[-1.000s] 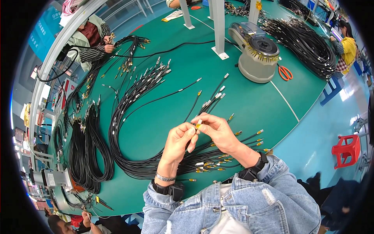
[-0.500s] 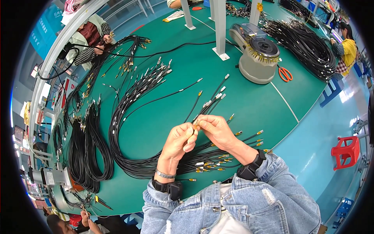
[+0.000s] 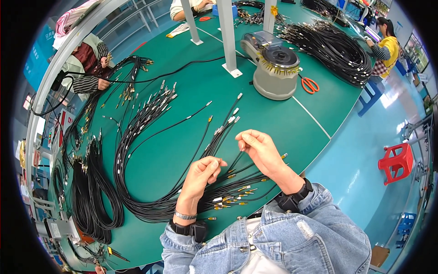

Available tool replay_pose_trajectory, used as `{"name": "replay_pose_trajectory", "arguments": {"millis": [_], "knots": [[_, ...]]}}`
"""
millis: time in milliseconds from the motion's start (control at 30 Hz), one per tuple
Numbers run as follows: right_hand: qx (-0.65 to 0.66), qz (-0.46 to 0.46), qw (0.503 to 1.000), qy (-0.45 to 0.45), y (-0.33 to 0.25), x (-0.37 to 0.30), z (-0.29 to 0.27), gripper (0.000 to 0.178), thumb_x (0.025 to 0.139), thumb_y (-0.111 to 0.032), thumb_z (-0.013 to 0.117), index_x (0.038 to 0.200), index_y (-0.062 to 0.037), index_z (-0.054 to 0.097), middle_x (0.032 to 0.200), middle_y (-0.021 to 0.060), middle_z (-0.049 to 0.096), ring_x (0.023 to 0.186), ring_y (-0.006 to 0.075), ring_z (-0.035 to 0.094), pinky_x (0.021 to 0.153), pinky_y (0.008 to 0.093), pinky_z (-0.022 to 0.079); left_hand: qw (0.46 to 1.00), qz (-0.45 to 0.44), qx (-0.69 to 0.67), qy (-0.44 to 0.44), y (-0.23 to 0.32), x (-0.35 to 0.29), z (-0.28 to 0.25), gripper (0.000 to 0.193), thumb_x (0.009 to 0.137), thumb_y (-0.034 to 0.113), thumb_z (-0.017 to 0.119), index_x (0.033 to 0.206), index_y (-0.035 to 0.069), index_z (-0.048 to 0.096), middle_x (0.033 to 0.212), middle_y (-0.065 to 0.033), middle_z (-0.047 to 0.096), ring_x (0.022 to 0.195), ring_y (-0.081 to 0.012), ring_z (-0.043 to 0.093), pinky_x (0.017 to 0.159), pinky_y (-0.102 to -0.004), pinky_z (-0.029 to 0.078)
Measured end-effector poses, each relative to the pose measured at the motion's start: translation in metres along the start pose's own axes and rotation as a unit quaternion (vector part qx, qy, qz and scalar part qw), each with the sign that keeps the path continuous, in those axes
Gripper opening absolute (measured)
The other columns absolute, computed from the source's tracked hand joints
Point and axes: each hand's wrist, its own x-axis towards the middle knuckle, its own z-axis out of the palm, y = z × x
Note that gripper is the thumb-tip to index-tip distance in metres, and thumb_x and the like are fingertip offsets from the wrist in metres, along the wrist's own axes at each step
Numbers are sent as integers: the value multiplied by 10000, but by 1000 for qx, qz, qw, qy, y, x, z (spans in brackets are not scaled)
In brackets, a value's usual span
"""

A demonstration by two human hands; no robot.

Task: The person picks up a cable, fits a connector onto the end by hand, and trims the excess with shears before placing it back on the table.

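Note:
My left hand (image 3: 200, 176) is closed above the bundle of black cables (image 3: 157, 209), thumb against the curled fingers. Whatever is in it, if anything, is too small to make out. To its right, and apart from it, my right hand (image 3: 262, 153) pinches thumb and fingers together. A thin black cable reaches up to those fingertips, but I cannot tell if it is gripped or passes behind. Cable ends with silver and yellow tips (image 3: 235, 197) fan out below my right hand. Several more cable ends (image 3: 232, 118) point away beyond my hands.
A grey round tape dispenser (image 3: 276, 75) with yellow strips stands on the green table (image 3: 269, 114), orange-handled scissors (image 3: 310, 85) beside it. Coiled cables (image 3: 98, 196) lie left; a large cable pile (image 3: 335, 52) lies far right. White posts (image 3: 226, 41) rise from the table. Other people sit around it.
My hands, together at a small gold-coloured piece before, have come apart: the left lower, the right out to the right. The whole view has shifted, with table things now further left.

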Motion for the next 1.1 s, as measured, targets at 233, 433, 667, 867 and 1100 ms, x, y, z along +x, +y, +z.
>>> {"name": "replay_pose_trajectory", "arguments": {"millis": [233, 433, 667, 867, 1100], "knots": [[-25, -32, 998, 48, -28, 9, -31, 186, 913, -146, 532, 925, 26, 601, 766, 26, 546, 725, 104, 502, 699, 246, 424, 996, -16, 71, 42, -15, 6, 0, 199, 898, 185, 580, 871, -7, 624, 557, 44, 472, 442, -31, 344, 415, -185, 248], [-293, -213, 912, 194, -113, 55, -109, 195, 884, -176, 564, 929, 2, 629, 776, 4, 577, 710, 82, 508, 699, 223, 414, 959, 19, 268, 87, -32, 8, 20, 178, 880, 161, 595, 816, -1, 632, 546, 5, 535, 436, -48, 418, 412, -203, 315], [-406, -211, 841, 289, -160, 101, -153, 244, 872, -225, 584, 967, -7, 638, 887, 30, 604, 853, 109, 513, 784, 269, 405, 849, 206, 475, 109, -43, 9, 26, 172, 837, 146, 627, 750, -3, 635, 529, -86, 571, 386, -165, 487, 412, -277, 390], [-428, -60, 866, 253, -165, 110, -155, 247, 834, -264, 629, 944, -43, 643, 879, 6, 584, 897, 114, 485, 792, 305, 376, 754, 242, 594, 138, -35, 8, 23, 164, 779, 167, 671, 713, 20, 638, 628, -89, 586, 586, -260, 549, 555, -340, 448], [-322, -90, 914, 227, -170, 108, -152, 149, 845, -237, 625, 882, -93, 637, 829, -31, 544, 829, 87, 471, 757, 305, 365, 712, 240, 608, 255, -21, 15, -3, 134, 760, 156, 677, 779, 33, 626, 750, -94, 583, 749, -279, 554, 659, -367, 454]]}}
